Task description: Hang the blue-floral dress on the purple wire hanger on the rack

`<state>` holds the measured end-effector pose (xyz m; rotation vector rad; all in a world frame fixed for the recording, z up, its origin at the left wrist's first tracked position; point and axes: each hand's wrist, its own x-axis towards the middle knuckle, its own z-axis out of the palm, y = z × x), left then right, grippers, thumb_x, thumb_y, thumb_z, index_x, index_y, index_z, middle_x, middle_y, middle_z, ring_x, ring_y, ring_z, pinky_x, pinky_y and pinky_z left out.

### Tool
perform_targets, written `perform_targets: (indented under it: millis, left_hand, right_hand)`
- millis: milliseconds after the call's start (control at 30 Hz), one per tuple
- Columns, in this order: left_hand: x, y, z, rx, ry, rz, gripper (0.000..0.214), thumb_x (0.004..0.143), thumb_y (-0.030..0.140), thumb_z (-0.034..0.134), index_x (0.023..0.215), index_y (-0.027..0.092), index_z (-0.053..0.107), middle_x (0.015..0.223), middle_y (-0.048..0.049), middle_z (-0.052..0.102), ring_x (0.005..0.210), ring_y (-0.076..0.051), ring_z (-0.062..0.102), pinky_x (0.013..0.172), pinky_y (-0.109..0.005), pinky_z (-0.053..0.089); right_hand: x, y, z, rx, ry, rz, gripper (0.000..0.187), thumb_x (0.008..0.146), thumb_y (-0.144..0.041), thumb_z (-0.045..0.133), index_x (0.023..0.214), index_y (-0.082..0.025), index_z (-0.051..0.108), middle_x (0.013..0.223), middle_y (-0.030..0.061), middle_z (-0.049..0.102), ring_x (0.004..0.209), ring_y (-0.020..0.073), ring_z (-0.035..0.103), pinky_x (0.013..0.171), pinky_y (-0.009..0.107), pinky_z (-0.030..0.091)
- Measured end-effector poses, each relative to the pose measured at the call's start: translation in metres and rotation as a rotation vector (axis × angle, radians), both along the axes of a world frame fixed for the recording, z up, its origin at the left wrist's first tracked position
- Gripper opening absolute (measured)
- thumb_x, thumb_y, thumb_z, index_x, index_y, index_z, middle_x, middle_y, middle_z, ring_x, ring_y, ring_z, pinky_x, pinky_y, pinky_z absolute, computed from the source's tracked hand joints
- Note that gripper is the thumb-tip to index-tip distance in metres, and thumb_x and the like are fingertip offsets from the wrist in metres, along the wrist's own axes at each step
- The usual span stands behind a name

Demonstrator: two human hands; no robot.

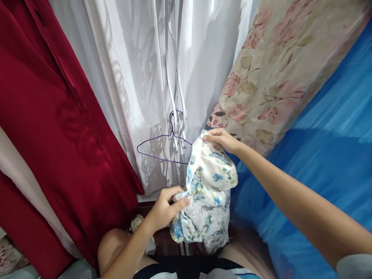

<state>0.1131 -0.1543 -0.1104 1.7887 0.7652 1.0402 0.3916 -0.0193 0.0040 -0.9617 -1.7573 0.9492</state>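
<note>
A white garment with a blue and green flower print (207, 193) hangs bunched between my two hands. My left hand (167, 209) pinches its lower left part, thumb on top. My right hand (222, 139) grips its upper edge, held higher and further out. A thin purple wire hanger (162, 149) hangs empty in front of the white sheer curtain (145, 77), just left of my right hand. The garment's bottom dangles above my knees.
A dark red curtain (49, 128) hangs on the left. A mattress with a pink flower cover (276, 73) leans at the upper right. Blue netting (325, 155) fills the right side. A dark wooden ledge (162, 238) lies below the curtain.
</note>
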Motion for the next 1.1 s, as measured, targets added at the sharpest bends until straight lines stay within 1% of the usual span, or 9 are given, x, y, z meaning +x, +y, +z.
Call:
perform_targets:
  millis: [167,333,433,500,600,733,833,967,1100]
  left_hand:
    - [-0.031,0.017,0.021,0.074,0.082,0.109,0.034,0.088,0.044,0.062,0.073,0.015,0.053,0.067,0.0033,0.04,0.062,-0.01,0.036,0.058,-0.022,0.03]
    - [-0.09,0.047,-0.01,0.139,0.402,0.176,0.037,0.09,0.049,0.055,0.074,0.016,0.061,0.069,0.0008,0.05,0.066,-0.014,0.045,0.064,-0.025,0.037]
    - [-0.134,0.075,-0.027,0.296,0.645,0.226,0.032,0.086,0.048,0.061,0.076,0.018,0.069,0.082,-0.0037,0.063,0.088,-0.021,0.055,0.092,-0.036,0.04]
    - [-0.161,0.095,-0.021,0.367,0.701,0.301,0.023,0.083,0.043,0.064,0.089,0.022,0.073,0.096,-0.005,0.067,0.1,-0.024,0.056,0.104,-0.043,0.032]
    - [-0.183,0.126,0.016,0.455,0.644,0.469,0.021,0.084,0.039,0.06,0.092,0.023,0.071,0.102,-0.006,0.067,0.107,-0.027,0.053,0.106,-0.048,0.03]
    - [-0.165,0.159,0.077,0.504,0.509,0.508,0.028,0.092,0.034,0.042,0.105,0.02,0.063,0.108,-0.0079,0.064,0.107,-0.025,0.054,0.098,-0.04,0.039]
    - [-0.129,0.164,0.102,0.482,0.397,0.482,0.032,0.092,0.035,0.045,0.118,0.02,0.054,0.102,-0.0056,0.063,0.085,-0.018,0.059,0.079,-0.029,0.046]
    - [-0.092,0.144,0.107,0.517,0.353,0.644,0.037,0.085,0.048,0.061,0.109,0.02,0.056,0.097,-0.0029,0.061,0.069,-0.012,0.052,0.07,-0.024,0.041]
    - [-0.081,0.12,0.101,0.522,0.411,0.554,0.036,0.093,0.049,0.049,0.081,0.017,0.06,0.073,0.0006,0.057,0.066,-0.013,0.049,0.066,-0.024,0.037]
  right_hand:
    - [-0.047,0.011,-0.014,-0.099,0.061,0.154,0.036,0.072,-0.045,0.076,0.064,-0.018,0.055,0.048,-0.0075,0.041,0.042,0.0059,0.033,0.042,0.022,0.024]
    - [-0.048,-0.008,-0.011,-0.233,0.161,0.192,0.033,0.066,-0.035,0.079,0.09,-0.017,0.065,0.062,-0.0046,0.058,0.051,0.0094,0.049,0.048,0.022,0.035]
    - [-0.041,-0.012,-0.002,-0.293,0.116,0.237,0.036,0.067,-0.03,0.079,0.099,-0.019,0.068,0.073,-0.0009,0.067,0.058,0.0123,0.058,0.054,0.023,0.041]
    - [-0.038,-0.013,0.003,-0.307,0.083,0.276,0.028,0.068,-0.028,0.078,0.093,-0.019,0.069,0.078,0.0009,0.07,0.063,0.0137,0.062,0.057,0.024,0.044]
    - [-0.038,-0.014,0.005,-0.322,0.071,0.309,0.022,0.071,-0.027,0.078,0.09,-0.018,0.07,0.079,0.0018,0.071,0.065,0.0145,0.063,0.059,0.024,0.047]
    - [-0.04,-0.015,0.001,-0.358,0.072,0.292,0.024,0.072,-0.028,0.077,0.093,-0.02,0.071,0.08,0.0006,0.072,0.066,0.0151,0.065,0.06,0.023,0.049]
    - [-0.04,-0.017,-0.003,-0.368,0.116,0.256,0.027,0.075,-0.03,0.075,0.101,-0.022,0.071,0.088,0.0004,0.074,0.077,0.0172,0.068,0.069,0.024,0.053]
    - [-0.024,-0.029,-0.018,-0.433,0.156,0.246,0.029,0.082,-0.036,0.068,0.107,-0.022,0.071,0.096,0.0036,0.075,0.088,0.0216,0.071,0.079,0.03,0.055]
    - [0.009,-0.053,-0.048,-0.425,0.241,0.137,0.025,0.081,-0.04,0.071,0.097,-0.021,0.073,0.088,0.0053,0.076,0.078,0.0226,0.072,0.07,0.03,0.056]
